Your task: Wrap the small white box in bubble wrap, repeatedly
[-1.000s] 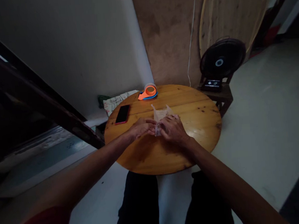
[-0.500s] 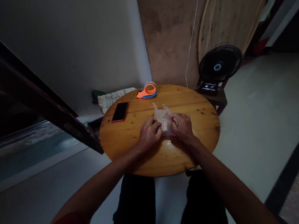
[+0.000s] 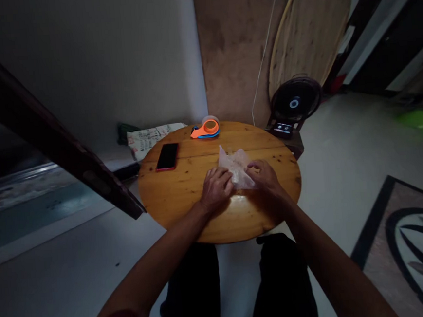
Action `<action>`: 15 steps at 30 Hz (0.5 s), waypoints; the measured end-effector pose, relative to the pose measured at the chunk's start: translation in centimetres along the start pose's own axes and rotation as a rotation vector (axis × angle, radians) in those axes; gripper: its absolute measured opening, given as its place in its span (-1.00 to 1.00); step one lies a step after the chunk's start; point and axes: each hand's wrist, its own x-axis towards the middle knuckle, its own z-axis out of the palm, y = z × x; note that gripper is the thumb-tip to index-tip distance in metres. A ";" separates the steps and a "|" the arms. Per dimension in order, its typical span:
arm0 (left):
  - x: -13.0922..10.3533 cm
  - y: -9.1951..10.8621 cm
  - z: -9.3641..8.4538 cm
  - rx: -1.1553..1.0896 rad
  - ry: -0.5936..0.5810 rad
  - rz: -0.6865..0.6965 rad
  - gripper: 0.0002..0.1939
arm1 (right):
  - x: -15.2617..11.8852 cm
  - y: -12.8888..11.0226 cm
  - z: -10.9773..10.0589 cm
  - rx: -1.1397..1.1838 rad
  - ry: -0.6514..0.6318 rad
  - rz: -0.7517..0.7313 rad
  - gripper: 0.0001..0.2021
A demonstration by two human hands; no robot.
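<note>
A crumpled, see-through plastic bag (image 3: 238,168) lies near the middle of the round wooden table (image 3: 185,194). My left hand (image 3: 216,187) has its fingers closed on the bag's left edge. On the other side, my right hand (image 3: 264,175) pinches the bag's right edge between thumb and fingers. Beyond the bag stands an orange and blue tape dispenser (image 3: 206,129) with a clear roll. To the left rests a dark phone (image 3: 167,157) with a red rim.
A black fan (image 3: 295,103) stands on a wooden stool (image 3: 294,141) at the table's right. Printed sacking (image 3: 151,140) lies behind the table's left edge. A large round board (image 3: 307,33) leans on the wall. A dark beam slants at left.
The bag is spread wider and flatter, with my hands slightly farther apart at its edges. The whole view has shifted, showing more floor at the right.
</note>
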 end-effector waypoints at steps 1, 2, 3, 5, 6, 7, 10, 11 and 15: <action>0.0 0.0 0.0 0.004 -0.005 0.003 -0.78 | -0.2 0.0 -0.3 0.012 -0.020 0.012 -0.76; 0.0 0.0 0.0 0.007 -0.008 0.005 -0.77 | -0.5 0.0 -0.6 0.019 -0.045 0.029 -0.74; -0.1 -0.1 0.0 0.009 -0.010 0.006 -0.77 | -0.7 0.0 -0.8 0.023 -0.070 0.053 -0.72; -0.1 -0.1 0.0 0.011 -0.011 0.008 -0.77 | -0.9 -0.1 -1.0 0.022 -0.113 0.100 -0.68; -0.1 -0.1 0.0 0.012 -0.009 0.011 -0.77 | -0.9 -0.2 -1.0 0.015 -0.125 0.120 -0.66; -0.1 -0.1 0.0 0.014 -0.007 0.014 -0.77 | -0.9 -0.3 -1.0 0.003 -0.132 0.140 -0.63; -0.2 -0.2 0.0 0.017 -0.005 0.028 -0.78 | -0.7 -0.8 -0.9 -0.061 -0.148 0.203 -0.52; -0.2 -0.2 0.0 0.017 -0.007 0.029 -0.78 | -0.6 -1.0 -0.9 -0.091 -0.157 0.224 -0.48; -0.3 -0.2 -0.1 0.010 -0.030 0.017 -0.78 | -0.6 -1.1 -1.1 -0.228 -0.147 0.246 -0.27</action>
